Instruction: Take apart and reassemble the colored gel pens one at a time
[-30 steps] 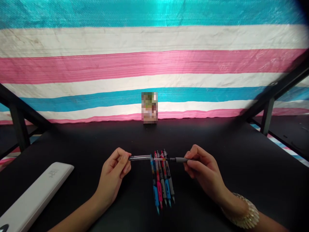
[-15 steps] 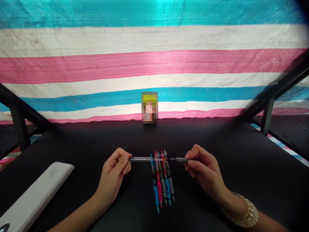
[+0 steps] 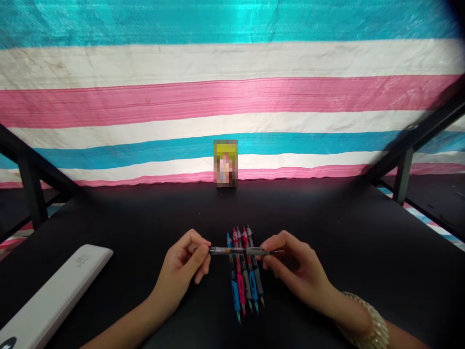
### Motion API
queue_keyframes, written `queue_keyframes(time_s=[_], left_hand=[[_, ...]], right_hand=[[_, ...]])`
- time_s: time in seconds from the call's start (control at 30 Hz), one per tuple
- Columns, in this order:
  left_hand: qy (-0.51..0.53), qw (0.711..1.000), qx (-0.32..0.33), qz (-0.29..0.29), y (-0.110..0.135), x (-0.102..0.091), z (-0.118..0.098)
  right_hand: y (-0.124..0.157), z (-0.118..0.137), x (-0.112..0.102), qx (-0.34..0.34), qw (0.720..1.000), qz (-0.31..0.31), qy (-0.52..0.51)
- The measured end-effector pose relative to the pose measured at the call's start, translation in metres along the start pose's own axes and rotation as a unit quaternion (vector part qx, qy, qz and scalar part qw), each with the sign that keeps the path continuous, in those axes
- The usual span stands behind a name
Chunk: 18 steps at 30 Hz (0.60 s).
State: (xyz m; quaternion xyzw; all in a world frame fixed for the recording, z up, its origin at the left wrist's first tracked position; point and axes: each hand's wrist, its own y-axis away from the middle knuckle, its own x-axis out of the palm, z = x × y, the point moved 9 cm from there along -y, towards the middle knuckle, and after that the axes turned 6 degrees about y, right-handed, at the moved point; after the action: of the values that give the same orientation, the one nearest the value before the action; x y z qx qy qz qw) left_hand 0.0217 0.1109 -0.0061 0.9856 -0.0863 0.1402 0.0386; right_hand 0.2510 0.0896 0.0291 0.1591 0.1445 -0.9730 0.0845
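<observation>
A clear-barrelled pen with a grey grip (image 3: 232,251) is held level between my two hands, above a row of pens. My left hand (image 3: 189,264) pinches its left, clear end between thumb and fingers. At the other end, my right hand (image 3: 294,266) has thumb and fingers closed around the grip and tip. Beneath lie several click pens side by side: a blue pen (image 3: 235,293), a pink pen (image 3: 240,286) and others with grey or blue grips, tips toward me. The held pen covers part of their upper barrels.
A long white power bank (image 3: 58,295) lies at the left on the black table (image 3: 145,213). At the back edge stands a small blurred-out box (image 3: 225,165) before a striped tarp (image 3: 109,106). Black metal frame bars (image 3: 401,177) rise at both sides.
The two pen halves, earlier apart with the refill showing between them, have come together. My right hand has moved left and my left hand slightly right, both a little nearer me.
</observation>
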Motion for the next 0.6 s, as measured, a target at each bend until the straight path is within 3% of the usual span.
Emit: queue_keyframes(time_s=[0.1, 0.37, 0.47, 0.6], left_hand=[[-0.038, 0.999, 0.022, 0.020, 0.000, 0.002, -0.002], [-0.041, 0.997, 0.030, 0.066, 0.004, 0.013, -0.008], [-0.038, 0.998, 0.030, 0.040, 0.003, 0.008, -0.007], [-0.031, 0.999, 0.026, 0.006, 0.001, 0.002, -0.005]], right_hand=[[0.003, 0.006, 0.004, -0.075, 0.992, 0.007, 0.103], [-0.005, 0.007, 0.004, -0.052, 0.986, 0.039, 0.155], [-0.005, 0.004, 0.010, -0.051, 0.982, 0.062, 0.170], [-0.003, 0.003, 0.009, -0.082, 0.977, 0.025, 0.196]])
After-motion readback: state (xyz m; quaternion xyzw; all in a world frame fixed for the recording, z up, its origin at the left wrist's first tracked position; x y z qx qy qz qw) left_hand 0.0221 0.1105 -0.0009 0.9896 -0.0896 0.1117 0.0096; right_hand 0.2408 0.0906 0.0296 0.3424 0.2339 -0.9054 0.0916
